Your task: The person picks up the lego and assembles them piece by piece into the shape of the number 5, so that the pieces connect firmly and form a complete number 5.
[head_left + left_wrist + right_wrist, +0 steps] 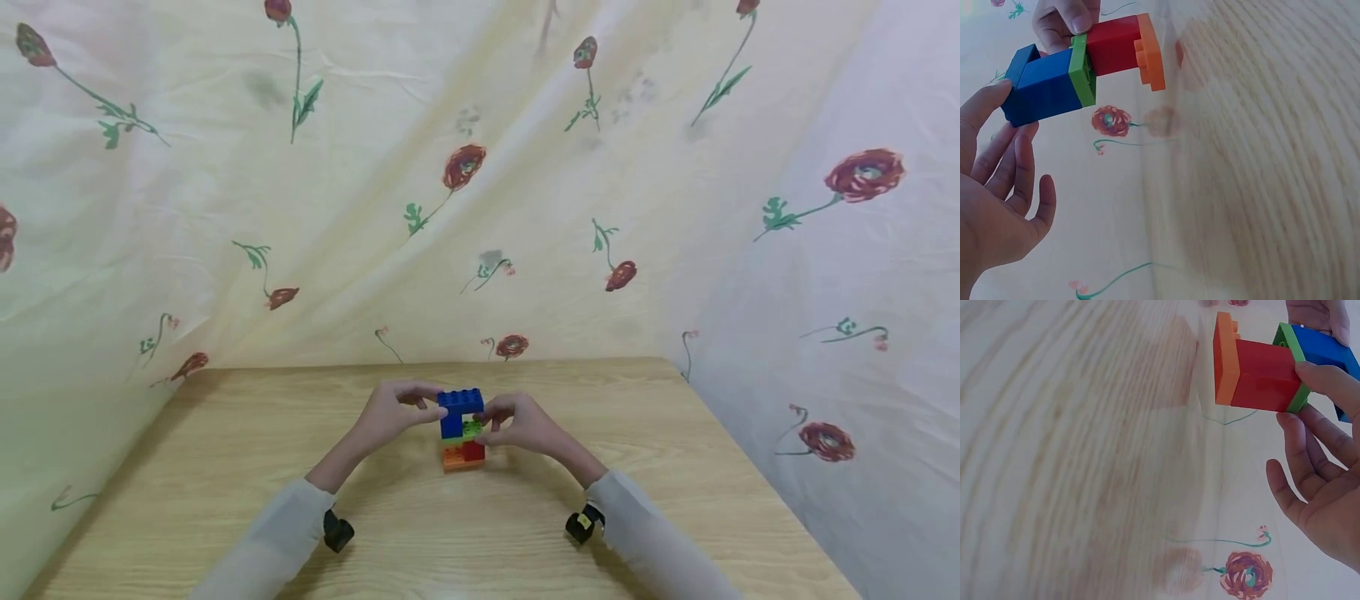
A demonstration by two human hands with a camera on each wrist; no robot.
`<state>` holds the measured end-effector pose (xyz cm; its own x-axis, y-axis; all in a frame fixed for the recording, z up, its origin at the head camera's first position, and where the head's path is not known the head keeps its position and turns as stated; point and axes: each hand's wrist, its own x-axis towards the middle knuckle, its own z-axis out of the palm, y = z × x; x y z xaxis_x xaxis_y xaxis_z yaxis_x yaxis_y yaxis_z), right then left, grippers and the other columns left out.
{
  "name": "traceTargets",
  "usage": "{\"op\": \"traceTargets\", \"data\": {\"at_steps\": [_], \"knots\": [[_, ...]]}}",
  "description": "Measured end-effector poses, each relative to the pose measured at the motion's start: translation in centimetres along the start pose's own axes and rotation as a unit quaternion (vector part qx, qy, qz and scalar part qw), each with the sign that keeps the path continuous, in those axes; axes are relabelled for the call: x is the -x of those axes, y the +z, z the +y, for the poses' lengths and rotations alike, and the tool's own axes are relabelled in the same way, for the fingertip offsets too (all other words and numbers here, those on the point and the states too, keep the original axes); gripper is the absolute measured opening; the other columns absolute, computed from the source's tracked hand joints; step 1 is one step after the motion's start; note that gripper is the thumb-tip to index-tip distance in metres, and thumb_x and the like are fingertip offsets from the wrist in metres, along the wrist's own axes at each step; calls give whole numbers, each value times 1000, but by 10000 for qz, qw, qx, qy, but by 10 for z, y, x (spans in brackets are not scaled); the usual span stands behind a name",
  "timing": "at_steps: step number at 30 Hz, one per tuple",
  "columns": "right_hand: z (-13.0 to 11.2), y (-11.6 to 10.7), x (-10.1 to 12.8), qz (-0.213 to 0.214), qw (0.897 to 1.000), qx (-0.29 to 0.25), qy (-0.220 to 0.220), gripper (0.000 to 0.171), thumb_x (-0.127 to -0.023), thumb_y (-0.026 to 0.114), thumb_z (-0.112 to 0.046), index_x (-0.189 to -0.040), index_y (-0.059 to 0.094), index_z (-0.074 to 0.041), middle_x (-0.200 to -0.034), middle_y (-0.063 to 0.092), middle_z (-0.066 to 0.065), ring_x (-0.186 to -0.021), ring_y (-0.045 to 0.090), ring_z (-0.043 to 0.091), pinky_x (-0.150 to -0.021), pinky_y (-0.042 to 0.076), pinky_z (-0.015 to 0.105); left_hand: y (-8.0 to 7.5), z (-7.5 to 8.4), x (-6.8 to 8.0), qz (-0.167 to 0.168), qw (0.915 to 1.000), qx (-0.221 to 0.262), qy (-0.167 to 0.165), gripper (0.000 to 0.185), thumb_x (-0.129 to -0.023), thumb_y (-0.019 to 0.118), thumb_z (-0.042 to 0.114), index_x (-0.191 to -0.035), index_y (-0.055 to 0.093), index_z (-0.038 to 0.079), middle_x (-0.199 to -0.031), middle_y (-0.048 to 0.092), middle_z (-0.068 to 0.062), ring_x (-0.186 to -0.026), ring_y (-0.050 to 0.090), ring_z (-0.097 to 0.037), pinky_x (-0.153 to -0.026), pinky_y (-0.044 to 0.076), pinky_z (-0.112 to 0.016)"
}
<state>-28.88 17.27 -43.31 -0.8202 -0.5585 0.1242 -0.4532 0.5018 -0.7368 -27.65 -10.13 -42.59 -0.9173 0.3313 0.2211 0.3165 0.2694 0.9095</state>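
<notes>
My left hand (392, 414) and right hand (521, 423) pinch the brick stack (461, 429) lightly; uneven pressure could split its layers.

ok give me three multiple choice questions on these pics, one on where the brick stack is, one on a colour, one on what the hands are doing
1. Where is the brick stack?
A. between the two hands over the wooden table
B. at the table's far left corner
C. on the flowered cloth

2. Which colour is the thin plate at the stack's bottom?
A. yellow
B. orange
C. white

3. What is the right hand doing?
A. lying flat on the table
B. curled, holding nothing
C. pinching the stack

Answers: 1 A, the head view shows it between the left hand and the right; 2 B, both wrist views show orange; 3 C, its fingers close on the bricks.
</notes>
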Motion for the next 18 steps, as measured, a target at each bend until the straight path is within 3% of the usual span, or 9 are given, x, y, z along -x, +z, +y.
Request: {"op": "traceTargets", "data": {"at_steps": [4,12,18], "knots": [[-1,0,0,-11,10000,-56,-65,25,-87,81,-22,-107,76,-8,-107,77,7,-79,65,11,-85,56,41,-1,-1,-2,7,9999,67,-107,35,-87,82,30,-118,76,14,-116,76,-7,-90,64,-19,-80,55,-33],[-4,1,-4,1,9999,-110,94,26,-88,81,-23,-110,77,-10,-109,77,3,-82,63,11,-79,54,27,-4,-1,-9,143,9996,-75,-214,35,-88,80,33,-117,77,14,-113,77,-5,-96,66,-16,-83,54,-30],[-6,1,-11,-2,9999,-45,112,26,-90,79,-25,-111,77,-10,-107,77,4,-85,65,12,-77,54,25,-8,2,-17,181,9997,-81,-175,33,-90,79,31,-117,77,13,-113,77,-5,-100,68,-19,-86,55,-32]]}}
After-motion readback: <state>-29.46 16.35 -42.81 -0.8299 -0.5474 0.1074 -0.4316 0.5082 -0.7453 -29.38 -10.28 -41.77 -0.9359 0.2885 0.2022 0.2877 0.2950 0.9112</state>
